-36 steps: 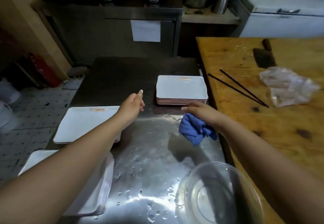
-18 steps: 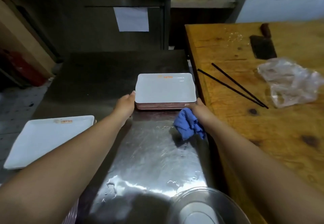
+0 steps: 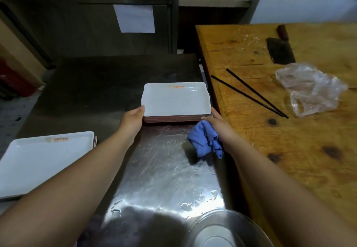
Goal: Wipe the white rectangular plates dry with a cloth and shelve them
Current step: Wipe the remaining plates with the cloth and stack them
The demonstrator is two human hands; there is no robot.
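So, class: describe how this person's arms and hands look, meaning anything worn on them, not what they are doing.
Both forearms are bare up to the bottom edge of the picture, with no sleeve in view. The left hand and right hand wear no gloves. No watch, bracelet or ring shows. Fingernails appear short; whether they are painted cannot be told.

One head-worn camera looks forward and down over the steel counter (image 3: 164,169).
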